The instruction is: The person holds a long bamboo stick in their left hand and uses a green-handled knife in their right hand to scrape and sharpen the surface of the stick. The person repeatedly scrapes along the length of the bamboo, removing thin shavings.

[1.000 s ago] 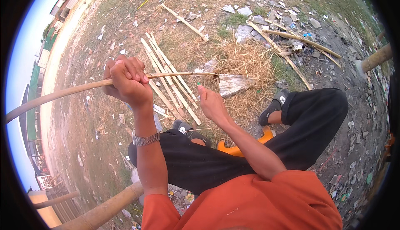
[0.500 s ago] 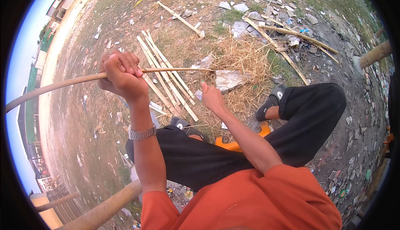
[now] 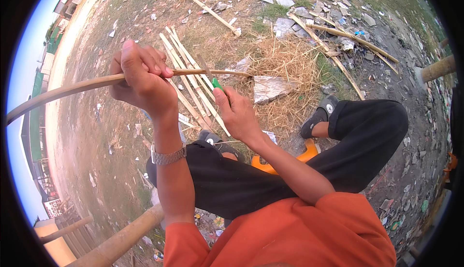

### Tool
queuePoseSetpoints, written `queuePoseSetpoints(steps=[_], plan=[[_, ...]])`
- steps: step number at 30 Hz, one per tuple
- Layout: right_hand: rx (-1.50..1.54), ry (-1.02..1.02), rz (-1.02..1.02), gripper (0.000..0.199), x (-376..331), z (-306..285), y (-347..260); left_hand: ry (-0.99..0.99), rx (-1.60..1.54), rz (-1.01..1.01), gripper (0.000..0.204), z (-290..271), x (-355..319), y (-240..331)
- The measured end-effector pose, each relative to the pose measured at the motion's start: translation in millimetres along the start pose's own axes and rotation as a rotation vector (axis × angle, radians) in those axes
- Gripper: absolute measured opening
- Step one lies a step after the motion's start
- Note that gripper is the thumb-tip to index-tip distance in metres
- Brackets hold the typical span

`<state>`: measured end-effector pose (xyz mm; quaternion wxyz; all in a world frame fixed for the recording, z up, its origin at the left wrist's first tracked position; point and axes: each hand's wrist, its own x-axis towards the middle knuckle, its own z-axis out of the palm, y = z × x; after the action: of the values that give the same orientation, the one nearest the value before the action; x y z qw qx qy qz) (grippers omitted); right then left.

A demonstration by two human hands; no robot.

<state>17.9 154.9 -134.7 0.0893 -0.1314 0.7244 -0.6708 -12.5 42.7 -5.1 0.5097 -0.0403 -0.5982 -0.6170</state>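
Since earlier frame: right hand [image 3: 240,114] risen toward strip [image 3: 96,83], green-handled knife [image 3: 212,81] now at it. We note left hand [image 3: 142,78] clenched round strip, holding it level above lap, likely to steady cut. Right hand grasps knife, blade against strip. Cut slats [image 3: 191,76] lie on ground beyond, beside straw [image 3: 285,64].

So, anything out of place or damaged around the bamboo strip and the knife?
Nothing odd with the work itself: left hand grips the bamboo strip, right hand holds a green-handled knife against it. Split bamboo slats lie loosely fanned on the ground, with litter scattered beyond.
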Motion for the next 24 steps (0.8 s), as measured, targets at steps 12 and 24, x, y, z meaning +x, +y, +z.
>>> queuePoseSetpoints(steps=[12,24], plan=[[-0.076,0.001,-0.116,0.048,5,12,-19,0.057,0.037,-0.048,0.047,6,0,5],[-0.187,0.035,0.038,0.049,2,11,2,0.026,-0.005,-0.027,0.044,1,-2,4]])
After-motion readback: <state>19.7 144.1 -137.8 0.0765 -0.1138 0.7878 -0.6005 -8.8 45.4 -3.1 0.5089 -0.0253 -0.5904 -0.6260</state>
